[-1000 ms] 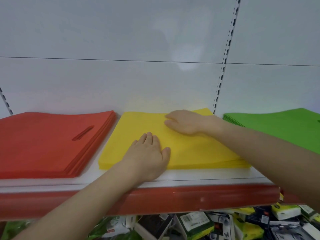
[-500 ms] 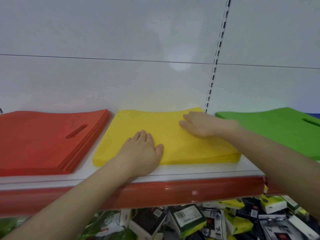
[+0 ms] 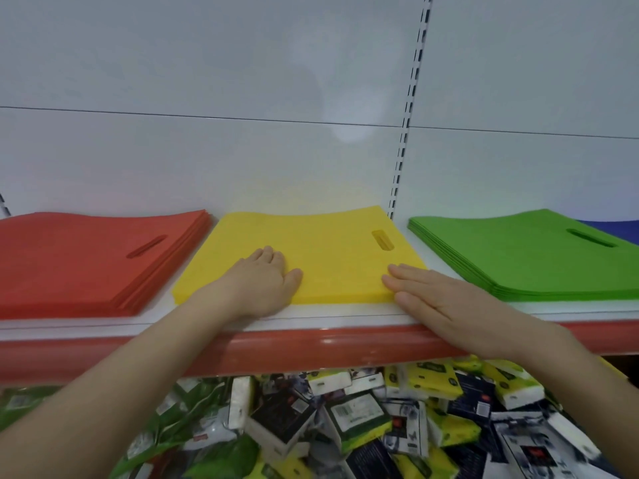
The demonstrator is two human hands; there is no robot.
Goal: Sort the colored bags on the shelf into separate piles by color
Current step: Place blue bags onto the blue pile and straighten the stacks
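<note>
A stack of yellow bags (image 3: 321, 250) lies in the middle of the white shelf (image 3: 345, 314). To its left is a red stack (image 3: 86, 257), to its right a green stack (image 3: 525, 254), and a sliver of blue bags (image 3: 615, 228) shows at the far right. My left hand (image 3: 266, 281) rests flat on the front left part of the yellow stack. With straight fingers, my right hand (image 3: 446, 305) touches the yellow stack's front right corner and edge.
The shelf has a red front lip (image 3: 276, 350). Below it sits a jumble of tissue packs and green packets (image 3: 380, 420). A slotted upright (image 3: 408, 108) runs up the white back wall behind the yellow and green stacks.
My right hand slid from the top of the yellow stack toward me to its front right corner, uncovering the handle slot. The left hand stayed put. The view shifted right.
</note>
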